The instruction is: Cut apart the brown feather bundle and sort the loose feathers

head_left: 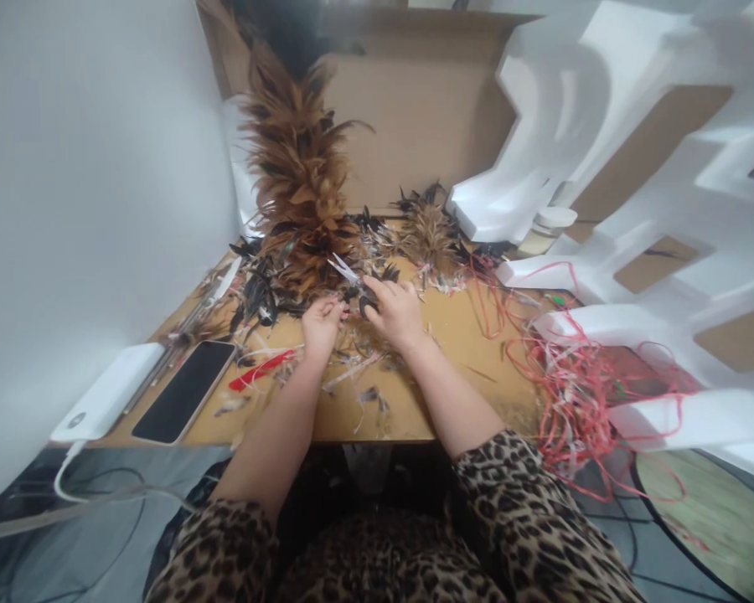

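My right hand (397,311) is closed around the dark handles of a pair of scissors (345,270), whose pale blades stand apart and point up and left. Close to its left, my left hand (324,325) is pinched, fingertips together; what lies between them is too small to make out. Just beyond both hands rises a tall column of brown feathers (302,176). A smaller clump of tan feathers (432,233) lies on the table behind my right hand. Black feathers (259,295) are heaped left of my left hand.
A black-screened phone (184,392) and a white power bank (108,394) with a cable lie at left. A red strip (261,370) and feather scraps litter the table (408,402). Tangled pink cord (578,402) spills over white foam shapes (684,419) at right, near a lidded jar (545,232).
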The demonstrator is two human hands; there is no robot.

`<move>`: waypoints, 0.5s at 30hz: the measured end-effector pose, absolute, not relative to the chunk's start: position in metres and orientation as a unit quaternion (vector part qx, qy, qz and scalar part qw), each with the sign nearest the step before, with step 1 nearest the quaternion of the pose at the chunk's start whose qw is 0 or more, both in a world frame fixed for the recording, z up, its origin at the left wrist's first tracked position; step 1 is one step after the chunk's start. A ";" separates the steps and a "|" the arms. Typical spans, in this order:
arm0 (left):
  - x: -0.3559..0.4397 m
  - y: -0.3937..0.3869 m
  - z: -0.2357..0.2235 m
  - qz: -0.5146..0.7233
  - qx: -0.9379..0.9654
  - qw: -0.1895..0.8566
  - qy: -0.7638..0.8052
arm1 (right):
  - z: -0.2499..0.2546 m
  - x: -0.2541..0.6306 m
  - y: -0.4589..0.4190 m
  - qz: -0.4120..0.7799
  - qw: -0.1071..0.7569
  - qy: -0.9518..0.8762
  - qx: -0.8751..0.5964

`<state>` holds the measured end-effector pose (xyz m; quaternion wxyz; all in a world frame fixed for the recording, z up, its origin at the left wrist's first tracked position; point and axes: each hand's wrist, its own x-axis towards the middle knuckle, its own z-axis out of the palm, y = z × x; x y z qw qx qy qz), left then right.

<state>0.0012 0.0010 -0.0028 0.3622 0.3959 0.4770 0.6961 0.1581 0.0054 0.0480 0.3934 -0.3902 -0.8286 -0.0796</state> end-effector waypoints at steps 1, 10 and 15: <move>0.001 0.001 -0.004 0.694 0.396 0.364 0.479 | 0.048 0.158 0.005 -0.074 0.391 -0.832 -0.386; 0.002 0.001 -0.003 0.692 0.391 0.350 0.496 | 0.052 0.168 0.007 -0.096 0.389 -0.823 -0.403; 0.008 -0.002 0.001 0.694 0.391 0.357 0.488 | 0.053 0.165 0.006 -0.091 0.383 -0.824 -0.408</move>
